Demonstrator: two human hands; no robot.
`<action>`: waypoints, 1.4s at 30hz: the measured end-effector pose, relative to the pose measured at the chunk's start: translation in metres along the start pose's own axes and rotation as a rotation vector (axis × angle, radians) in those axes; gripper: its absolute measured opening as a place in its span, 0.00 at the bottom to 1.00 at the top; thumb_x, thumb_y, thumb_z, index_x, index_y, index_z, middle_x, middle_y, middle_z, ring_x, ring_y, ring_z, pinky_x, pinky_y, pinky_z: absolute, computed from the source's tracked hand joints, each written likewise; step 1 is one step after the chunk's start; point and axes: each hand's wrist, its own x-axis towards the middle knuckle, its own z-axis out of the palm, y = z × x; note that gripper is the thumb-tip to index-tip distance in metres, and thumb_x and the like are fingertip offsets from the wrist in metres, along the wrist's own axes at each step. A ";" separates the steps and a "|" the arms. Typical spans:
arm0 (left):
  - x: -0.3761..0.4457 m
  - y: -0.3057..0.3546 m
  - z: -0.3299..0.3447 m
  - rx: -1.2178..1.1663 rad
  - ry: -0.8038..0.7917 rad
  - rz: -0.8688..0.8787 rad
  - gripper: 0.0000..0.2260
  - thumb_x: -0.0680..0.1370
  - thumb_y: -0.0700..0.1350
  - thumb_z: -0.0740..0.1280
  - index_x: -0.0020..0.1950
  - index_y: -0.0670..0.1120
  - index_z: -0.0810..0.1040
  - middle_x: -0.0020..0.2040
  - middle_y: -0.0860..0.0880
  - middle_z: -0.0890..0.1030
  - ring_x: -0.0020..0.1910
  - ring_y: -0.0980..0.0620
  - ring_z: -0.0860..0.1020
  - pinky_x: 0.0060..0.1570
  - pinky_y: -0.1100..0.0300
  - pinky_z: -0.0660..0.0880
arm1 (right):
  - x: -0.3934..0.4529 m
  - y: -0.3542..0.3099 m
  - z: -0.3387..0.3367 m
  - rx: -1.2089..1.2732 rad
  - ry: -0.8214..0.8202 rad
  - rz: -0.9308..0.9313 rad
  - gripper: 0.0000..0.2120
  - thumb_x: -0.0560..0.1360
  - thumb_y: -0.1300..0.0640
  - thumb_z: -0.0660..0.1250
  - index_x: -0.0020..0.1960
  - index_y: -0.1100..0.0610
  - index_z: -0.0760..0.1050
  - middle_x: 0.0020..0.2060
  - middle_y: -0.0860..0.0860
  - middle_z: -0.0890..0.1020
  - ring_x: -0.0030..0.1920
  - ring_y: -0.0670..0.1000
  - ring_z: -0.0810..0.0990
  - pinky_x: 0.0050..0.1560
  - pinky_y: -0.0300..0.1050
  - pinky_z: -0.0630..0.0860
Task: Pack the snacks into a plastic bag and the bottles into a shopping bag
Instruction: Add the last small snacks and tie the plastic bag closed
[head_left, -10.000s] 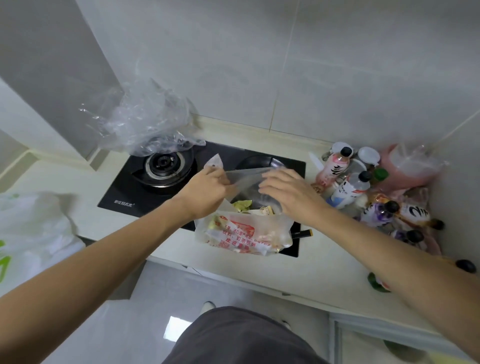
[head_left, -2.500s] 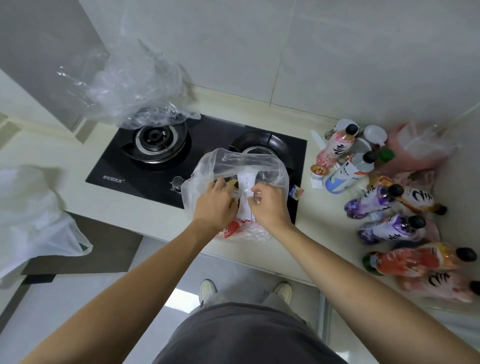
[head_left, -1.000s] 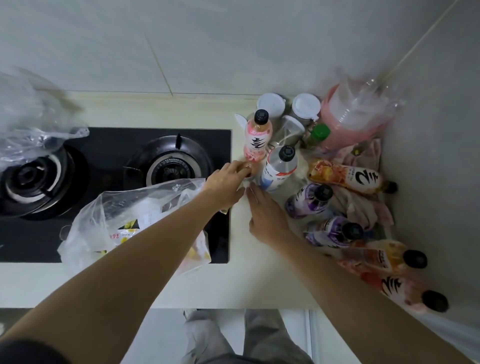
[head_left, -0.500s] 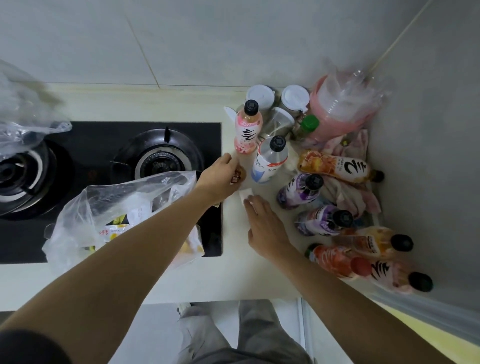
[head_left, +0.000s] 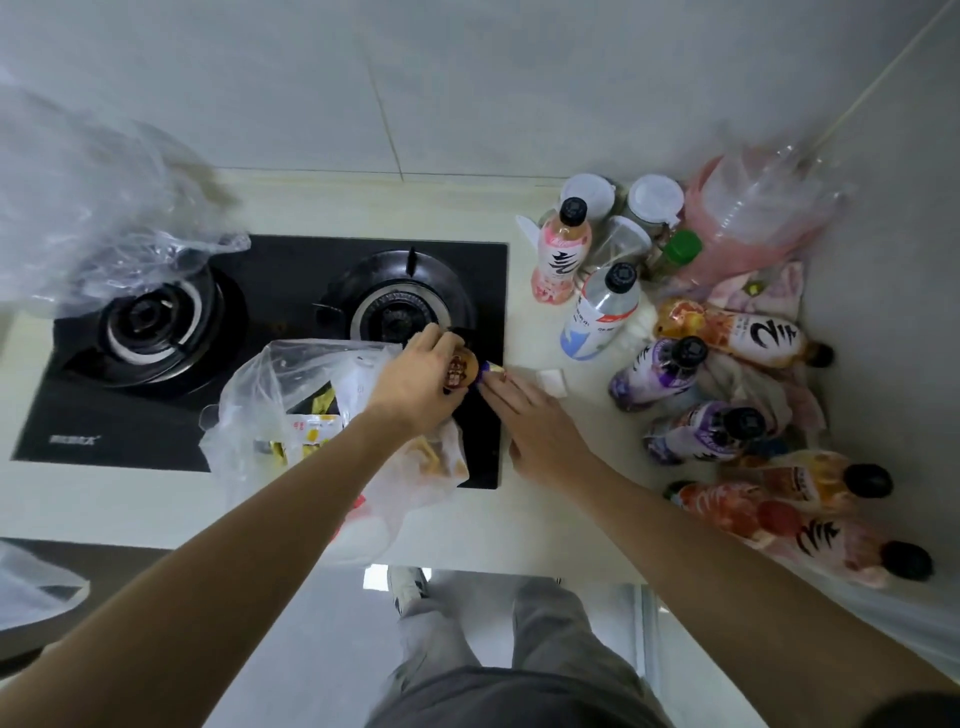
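Gripping 1 small snack (head_left: 460, 370), newly lifted, in left hand (head_left: 421, 382) beside plastic bag (head_left: 291, 415); right hand (head_left: 535, 421) open, fingertips touching another.

The hob (head_left: 270, 291) is glossy black glass with dull dark metal burners (head_left: 400, 306), set in a smooth, pale, matt worktop (head_left: 519, 525). On the hob's near edge sits a thin clear plastic bag (head_left: 291, 395), crinkled and shiny, with glossy printed snack wrappers showing through it; another crumpled clear film bag (head_left: 104, 208) lies over the hob's left burner. Right of the hob, the bottles (head_left: 654, 374) are clear glossy plastic with shiny printed sleeves and matt black caps, lying on soft pinkish cloth (head_left: 763, 291) below glazed pale wall tiles (head_left: 467, 83).
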 end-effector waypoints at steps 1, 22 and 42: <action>-0.005 -0.002 0.001 0.002 -0.007 -0.012 0.25 0.75 0.48 0.74 0.69 0.46 0.71 0.61 0.47 0.71 0.60 0.45 0.74 0.56 0.52 0.76 | 0.000 0.001 -0.001 -0.018 -0.005 -0.007 0.47 0.68 0.62 0.70 0.84 0.54 0.56 0.83 0.48 0.60 0.81 0.56 0.60 0.75 0.54 0.68; -0.024 0.021 0.024 0.153 -0.049 0.032 0.27 0.76 0.55 0.72 0.72 0.50 0.70 0.63 0.49 0.72 0.64 0.48 0.72 0.66 0.51 0.66 | -0.021 0.046 0.012 -0.118 0.119 0.243 0.11 0.77 0.56 0.68 0.59 0.55 0.75 0.57 0.53 0.74 0.59 0.60 0.71 0.57 0.58 0.75; -0.114 -0.003 -0.053 -0.042 0.280 0.052 0.20 0.76 0.55 0.72 0.64 0.50 0.74 0.57 0.52 0.74 0.54 0.51 0.74 0.45 0.54 0.77 | -0.052 0.008 -0.001 0.150 0.335 0.240 0.14 0.73 0.65 0.74 0.57 0.56 0.84 0.49 0.53 0.78 0.50 0.61 0.77 0.48 0.56 0.80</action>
